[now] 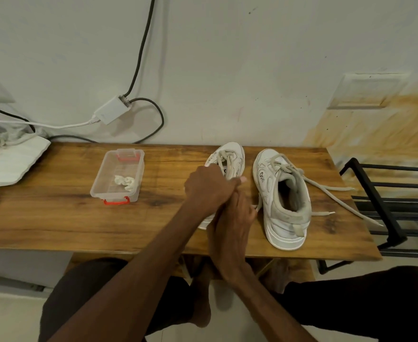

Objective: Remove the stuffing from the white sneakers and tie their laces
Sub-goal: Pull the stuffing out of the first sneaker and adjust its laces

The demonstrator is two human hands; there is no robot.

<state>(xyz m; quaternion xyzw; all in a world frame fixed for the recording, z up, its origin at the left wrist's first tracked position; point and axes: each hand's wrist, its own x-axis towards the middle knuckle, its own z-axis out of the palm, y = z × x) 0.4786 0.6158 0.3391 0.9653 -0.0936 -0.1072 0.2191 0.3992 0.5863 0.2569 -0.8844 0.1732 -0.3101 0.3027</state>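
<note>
Two white sneakers stand on the wooden table (55, 223). The left sneaker (230, 156) is mostly hidden under both my hands; only its toe and upper laces show. My left hand (209, 187) lies over its middle with fingers curled down around the shoe or its laces. My right hand (230, 225) sits just behind it, fingers curled at the shoe's opening; what they hold is hidden. The right sneaker (284, 206) stands apart with an empty opening, its loose laces (336, 191) trailing right. White crumpled stuffing (126, 181) lies in a clear plastic box (104, 178).
A white cloth bag with cord (13, 159) lies at the table's left end. A white adapter with cables (112, 109) hangs on the wall behind. A black metal rack (395, 206) stands just right of the table. My legs show below the table's front edge.
</note>
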